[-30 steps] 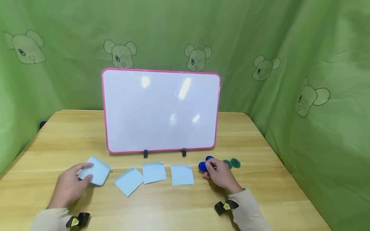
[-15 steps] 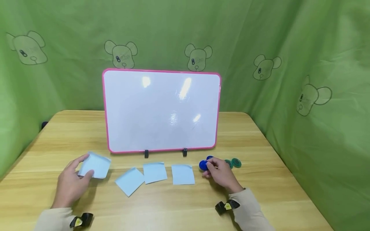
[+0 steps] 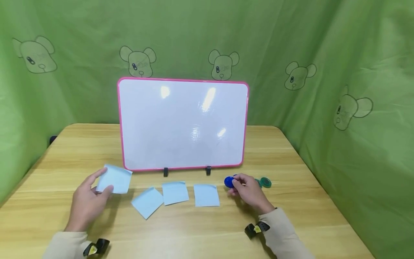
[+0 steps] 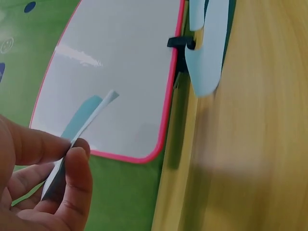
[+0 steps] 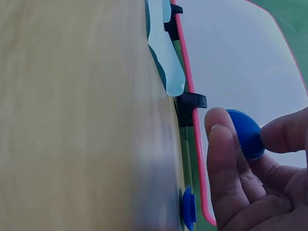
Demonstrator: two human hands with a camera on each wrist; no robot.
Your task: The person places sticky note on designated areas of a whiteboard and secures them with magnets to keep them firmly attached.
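My left hand (image 3: 85,203) pinches a light blue sticky note (image 3: 116,180) between thumb and fingers, raised off the table near the whiteboard's lower left corner. In the left wrist view the sticky note (image 4: 85,124) appears nearly edge-on. A round blue magnet (image 3: 229,181) is pinched between the thumb and fingertips of my right hand (image 3: 251,193), in front of the board's lower right. Another blue magnet (image 5: 187,209) rests on the table, mostly hidden by that hand in the head view. The pink-framed whiteboard (image 3: 181,133) stands upright and bears nothing.
Three more sticky notes (image 3: 175,193) lie in a row before the board. Black feet (image 3: 166,172) hold up its lower edge. Green round magnets (image 3: 266,182) sit right of my right hand, one partly covered. A green curtain (image 3: 181,32) surrounds the wooden table (image 3: 174,237).
My left hand has lifted the sticky note and brought it up and to the right. My right hand has raised its blue magnet slightly. The view has shifted a little.
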